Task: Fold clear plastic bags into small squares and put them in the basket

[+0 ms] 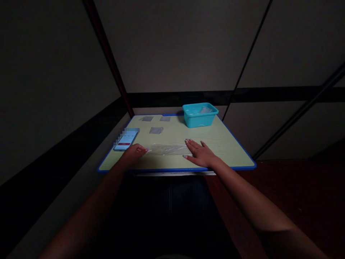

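A clear plastic bag [168, 149] lies lengthwise across the near part of the small table [226, 151]. My left hand [134, 153] pinches the bag's left end between thumb and fingers. Flat on its right end rests my right hand [201, 153], fingers stretched out and palm down. Beyond the bag are three small greyish flat squares, which look like folded plastic: one square [156, 130] nearer, another square [165, 118] behind it, and a third square [147, 118] at the far left.
A phone [126, 139] with a lit screen lies by the table's left edge. At the back right stands a turquoise basket [199, 120] with crumpled clear plastic [205, 109] inside. A panelled wall [178, 46] rises behind the blue-edged table.
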A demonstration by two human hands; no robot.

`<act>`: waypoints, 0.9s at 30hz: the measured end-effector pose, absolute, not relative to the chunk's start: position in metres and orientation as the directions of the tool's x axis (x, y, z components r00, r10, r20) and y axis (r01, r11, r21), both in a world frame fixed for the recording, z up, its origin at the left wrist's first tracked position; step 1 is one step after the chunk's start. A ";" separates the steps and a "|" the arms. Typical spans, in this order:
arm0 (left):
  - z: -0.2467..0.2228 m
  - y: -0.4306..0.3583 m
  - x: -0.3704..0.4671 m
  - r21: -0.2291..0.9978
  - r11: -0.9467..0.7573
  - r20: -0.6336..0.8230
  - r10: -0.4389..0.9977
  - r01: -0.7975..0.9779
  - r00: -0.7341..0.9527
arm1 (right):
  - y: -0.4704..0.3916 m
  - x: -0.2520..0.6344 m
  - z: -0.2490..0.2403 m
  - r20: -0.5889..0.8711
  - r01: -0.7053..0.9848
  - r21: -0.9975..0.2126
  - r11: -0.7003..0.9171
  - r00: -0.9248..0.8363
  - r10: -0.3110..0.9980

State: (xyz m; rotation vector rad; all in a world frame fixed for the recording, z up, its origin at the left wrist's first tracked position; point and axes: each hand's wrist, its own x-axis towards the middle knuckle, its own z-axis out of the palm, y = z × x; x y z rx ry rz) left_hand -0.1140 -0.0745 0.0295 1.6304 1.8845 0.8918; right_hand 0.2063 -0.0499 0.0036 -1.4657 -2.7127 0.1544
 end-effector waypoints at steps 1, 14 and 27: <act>0.030 -0.073 -0.117 0.691 0.065 0.057 0.988 0.720 -0.144 | -0.050 0.206 0.004 0.003 0.831 -0.115 0.545 -0.548 0.837; 0.036 -0.068 -0.118 0.793 0.064 -0.058 0.998 0.606 -0.029 | -0.050 0.206 0.003 0.013 0.827 -0.124 0.549 -0.552 0.834; 0.034 -0.055 -0.132 0.940 0.011 -0.095 0.968 0.341 0.232 | -0.052 0.206 0.006 0.006 0.829 -0.125 0.546 -0.549 0.836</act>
